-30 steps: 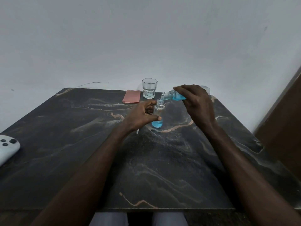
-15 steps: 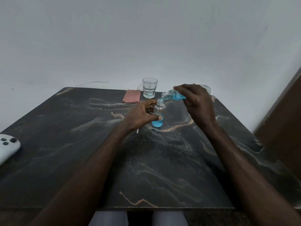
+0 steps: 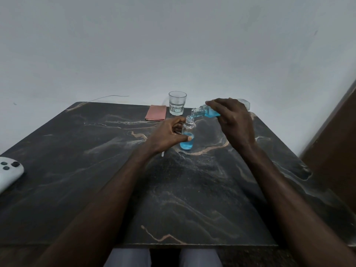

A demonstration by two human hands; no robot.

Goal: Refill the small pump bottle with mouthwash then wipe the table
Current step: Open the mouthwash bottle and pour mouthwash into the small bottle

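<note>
The small pump bottle, uncapped and partly filled blue, stands mid-counter toward the far edge, gripped by the left hand. The right hand grips the tilted mouthwash bottle, its neck above the opening. A glass and a pink cloth sit near the counter far edge.

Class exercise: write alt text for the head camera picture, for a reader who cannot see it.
A right hand tips a mouthwash bottle into a small bottle steadied by the left hand on a dark marble table. Behind stand a glass and pink cloth.

Mouthwash bottle in right hand, tilted over hand-steadied small bottle.
</note>
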